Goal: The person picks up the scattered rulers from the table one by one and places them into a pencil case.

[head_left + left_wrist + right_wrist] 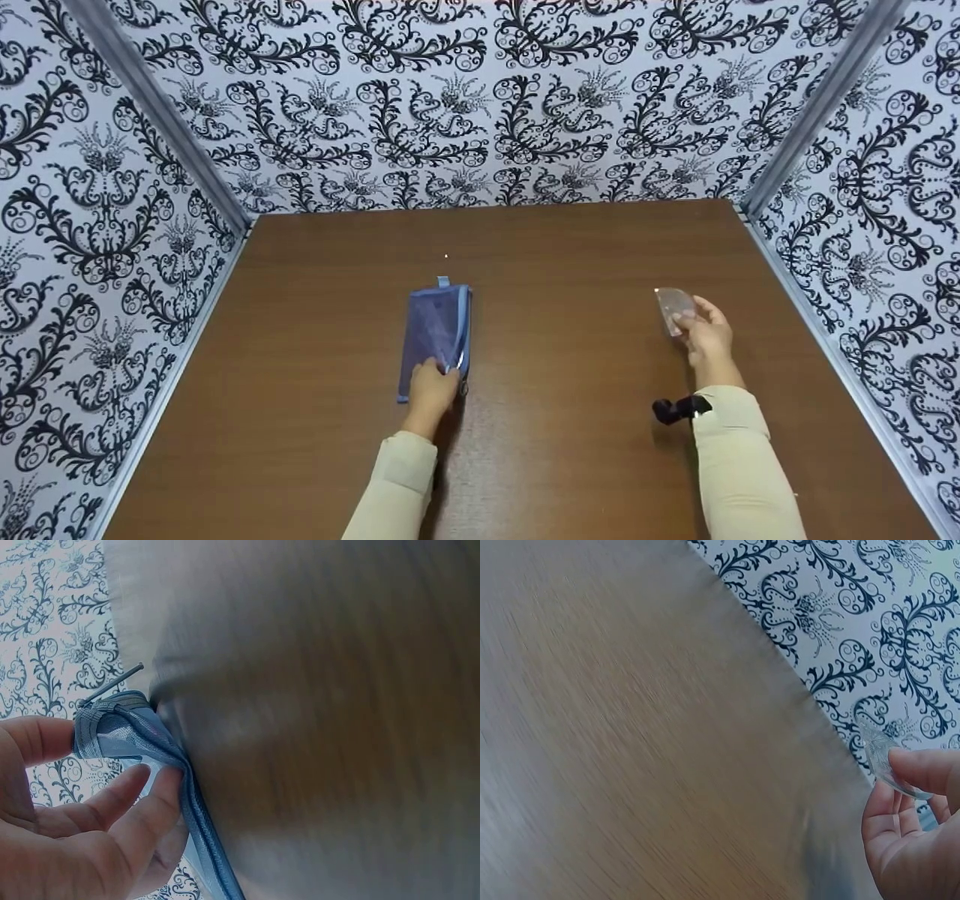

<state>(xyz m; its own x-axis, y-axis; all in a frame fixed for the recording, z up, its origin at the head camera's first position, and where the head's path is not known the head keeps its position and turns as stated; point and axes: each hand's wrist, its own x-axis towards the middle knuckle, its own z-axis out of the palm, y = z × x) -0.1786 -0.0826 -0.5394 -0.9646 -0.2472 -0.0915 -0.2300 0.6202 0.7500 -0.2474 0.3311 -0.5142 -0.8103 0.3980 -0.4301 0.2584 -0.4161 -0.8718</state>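
A blue mesh zipper pouch (433,322) lies left of the middle of the table. My left hand (433,386) grips its near end by the zipper edge. In the left wrist view, the thumb and fingers (161,802) hold the pouch's blue zipper edge (199,817), its mouth parted beside them, and a zipper pull (112,684) sticks out at the corner. Over on the right, my right hand (707,337) pinches a clear, half-round protractor (673,306) between thumb and fingers. The right wrist view shows the see-through protractor (881,757) edge-on, partly covered by the thumb.
The brown wooden table (562,450) is bounded by walls (480,105) with black scroll patterns at the back and both sides. Grey metal strips run along the corners. A black wrist camera mount (679,409) juts from the right sleeve.
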